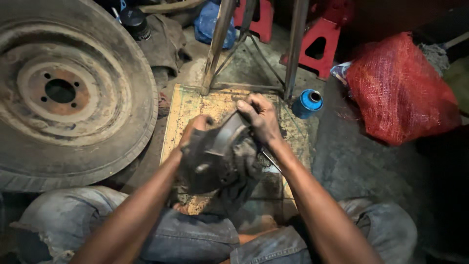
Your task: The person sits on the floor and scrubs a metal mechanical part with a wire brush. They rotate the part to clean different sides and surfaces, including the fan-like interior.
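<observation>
I held the greasy metal part (215, 159) over my lap, between both hands: my left hand (195, 128) closed on its far left edge, my right hand (260, 117) gripping its upper rim, long axis tilted toward me.

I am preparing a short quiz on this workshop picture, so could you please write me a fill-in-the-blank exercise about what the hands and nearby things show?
1. Both hands, the left hand and the right hand, grip a dark, greasy ____ part.
2. The large worn wheel with its tyre lies to the person's ____.
3. The small cylindrical can beside the board is ____ in colour.
4. The mesh sack on the right is ____.

Missing words: metal; left; blue; red
</observation>
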